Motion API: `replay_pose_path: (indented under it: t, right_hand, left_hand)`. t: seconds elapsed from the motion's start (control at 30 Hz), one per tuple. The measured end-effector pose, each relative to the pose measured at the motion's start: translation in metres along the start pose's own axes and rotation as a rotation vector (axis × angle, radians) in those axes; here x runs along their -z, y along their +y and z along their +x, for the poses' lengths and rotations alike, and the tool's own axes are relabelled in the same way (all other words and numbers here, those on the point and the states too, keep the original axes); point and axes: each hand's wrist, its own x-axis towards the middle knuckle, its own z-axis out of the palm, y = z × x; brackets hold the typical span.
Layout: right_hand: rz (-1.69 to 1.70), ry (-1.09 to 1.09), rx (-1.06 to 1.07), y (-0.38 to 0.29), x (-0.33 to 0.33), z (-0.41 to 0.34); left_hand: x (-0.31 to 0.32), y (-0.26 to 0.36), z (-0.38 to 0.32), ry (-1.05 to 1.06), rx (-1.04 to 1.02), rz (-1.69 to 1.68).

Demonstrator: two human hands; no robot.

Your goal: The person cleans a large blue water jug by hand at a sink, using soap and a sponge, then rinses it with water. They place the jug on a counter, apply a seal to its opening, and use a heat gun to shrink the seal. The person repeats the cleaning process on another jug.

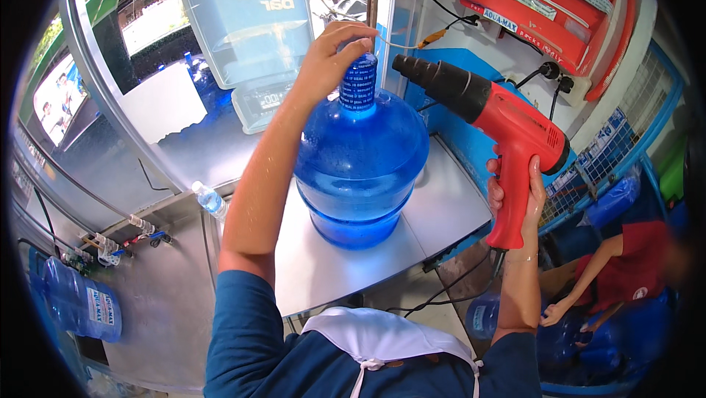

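A large blue water jug (361,161) stands upright on a white table (309,282). Around its neck and cap sits a printed blue plastic seal (358,86). My left hand (336,56) is at the top of the seal, its thumb and fingers bent over the cap; whether they press on it is hard to see. My right hand (515,188) grips the handle of a red heat gun (510,127). The gun's black stepped nozzle (436,81) points left at the jug's neck, a short gap away from the seal.
A small clear bottle (209,199) stands left of the jug, beside a steel counter (165,298). Another blue jug (83,301) lies at the far left. The heat gun's cable (441,293) hangs below the table. At lower right a person in a red shirt (642,260) handles jugs.
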Motion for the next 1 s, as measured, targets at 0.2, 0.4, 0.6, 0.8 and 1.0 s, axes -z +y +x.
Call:
replay_pose_path:
  t: [0.2,0.4,0.6,0.8,1.0]
  right_hand:
    - [-0.104,0.075,-0.156,0.006,0.009,0.0]
    - [-0.091,-0.014,-0.084,-0.007,0.01,0.015]
    - [-0.088,-0.092,-0.012,-0.031,0.001,0.012]
    - [-0.221,-0.047,-0.046,-0.027,0.001,-0.009]
    - [-0.242,-0.075,0.122,-0.018,-0.004,-0.006]
  left_hand:
    - [-0.044,0.024,-0.019,0.195,0.145,0.477]
    - [0.003,-0.013,0.005,-0.362,-0.009,-0.085]
    - [0.023,0.0,-0.014,0.058,-0.018,-0.251]
    - [0.053,0.006,-0.157,0.504,-0.024,0.096]
    - [0.013,0.003,-0.282,0.487,0.41,0.257]
